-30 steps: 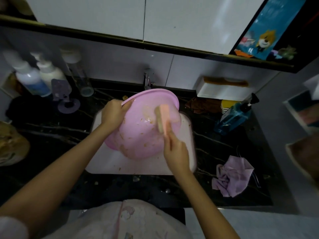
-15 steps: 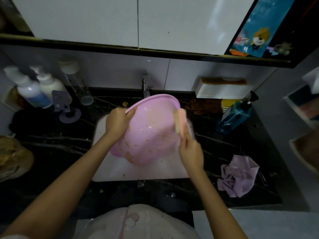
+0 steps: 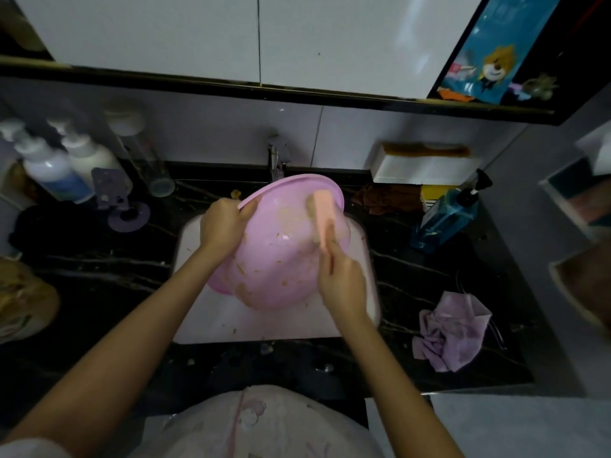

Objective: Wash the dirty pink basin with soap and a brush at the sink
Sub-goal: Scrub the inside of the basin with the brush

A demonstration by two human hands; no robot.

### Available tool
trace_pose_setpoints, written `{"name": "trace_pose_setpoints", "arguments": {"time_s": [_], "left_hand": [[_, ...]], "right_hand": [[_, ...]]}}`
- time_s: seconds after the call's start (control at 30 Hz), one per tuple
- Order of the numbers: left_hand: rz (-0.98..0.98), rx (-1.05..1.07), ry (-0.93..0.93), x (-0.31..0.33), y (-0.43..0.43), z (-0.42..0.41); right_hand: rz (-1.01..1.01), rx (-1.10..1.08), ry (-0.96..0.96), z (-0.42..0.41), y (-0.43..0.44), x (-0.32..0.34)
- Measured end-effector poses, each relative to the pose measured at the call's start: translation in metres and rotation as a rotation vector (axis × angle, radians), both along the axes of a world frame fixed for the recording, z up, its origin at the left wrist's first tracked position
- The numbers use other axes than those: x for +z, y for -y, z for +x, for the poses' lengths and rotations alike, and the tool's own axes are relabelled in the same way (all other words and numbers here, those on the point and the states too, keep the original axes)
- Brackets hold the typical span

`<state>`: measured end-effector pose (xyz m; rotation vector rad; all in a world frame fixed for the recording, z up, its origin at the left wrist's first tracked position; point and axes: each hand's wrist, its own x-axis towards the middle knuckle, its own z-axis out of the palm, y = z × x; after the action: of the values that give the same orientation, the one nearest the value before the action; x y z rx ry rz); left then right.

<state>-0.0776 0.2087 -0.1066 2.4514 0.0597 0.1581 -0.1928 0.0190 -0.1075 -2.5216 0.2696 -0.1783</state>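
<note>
Step in hand: scrubbing. I judge this the middle of the wash, not its end.
Pink basin (image 3: pixel 281 259): tilted on edge over the white sink (image 3: pixel 231 320), rim up toward the faucet (image 3: pixel 274 160) and its rounded body bulging toward me. It looks like the outer wall that faces me, though I cannot be sure.
Left hand (image 3: pixel 224 223): my fingers are curled over the rim on the left side, clamping it to steady the tilt.
Right hand (image 3: pixel 344 284): it is wrapped round the near end of the brush (image 3: pixel 325 213), fingers closed on the handle.
Brush: its peach back faces me and its bristles press against the basin's upper right, just under the rim.
Dirt left: tan smears and crumbs are spread across the middle and lower left of the pink surface, with more beside the bristles.
Next move: I would draw the brush down and left over the smeared patches while my left hand turns the rim to bring fresh areas under it. Firm pressure matters, because the basin has only one hand bracing it.
Soap and water: a blue pump bottle (image 3: pixel 446 216) stands on the dark counter (image 3: pixel 99 276), right of the sink. I see no water running, so a rinse is not yet done.
Risk: a wet rim could slip from my left grip.
</note>
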Motion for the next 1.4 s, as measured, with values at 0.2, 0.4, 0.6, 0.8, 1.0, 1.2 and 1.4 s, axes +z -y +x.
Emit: {"name": "trace_pose_setpoints", "arguments": {"time_s": [0.2,0.4,0.6,0.8,1.0,1.2,1.4], "left_hand": [[-0.04,0.011,-0.001,0.002,-0.008,-0.002],[-0.021,0.006,0.009,0.001,-0.003,-0.004],[-0.045,-0.013,0.025,0.003,-0.002,-0.005],[-0.049,-0.005,0.012,0.005,-0.001,-0.008],[-0.04,-0.018,0.02,0.006,0.002,-0.012],[-0.041,-0.082,0.004,0.007,0.008,-0.02],[0.015,-0.118,0.032,0.006,0.013,-0.026]], "right_hand": [[0.038,-0.055,-0.03,-0.021,0.025,-0.021],[0.1,0.017,-0.014,-0.018,-0.014,0.0],[0.165,-0.197,-0.154,-0.006,0.028,-0.01],[0.044,0.061,-0.042,-0.033,-0.025,0.008],[-0.129,-0.147,-0.354,0.01,0.024,0.033],[-0.146,0.074,-0.335,-0.002,-0.021,0.053],[-0.198,-0.011,-0.465,0.015,-0.024,0.078]]}}
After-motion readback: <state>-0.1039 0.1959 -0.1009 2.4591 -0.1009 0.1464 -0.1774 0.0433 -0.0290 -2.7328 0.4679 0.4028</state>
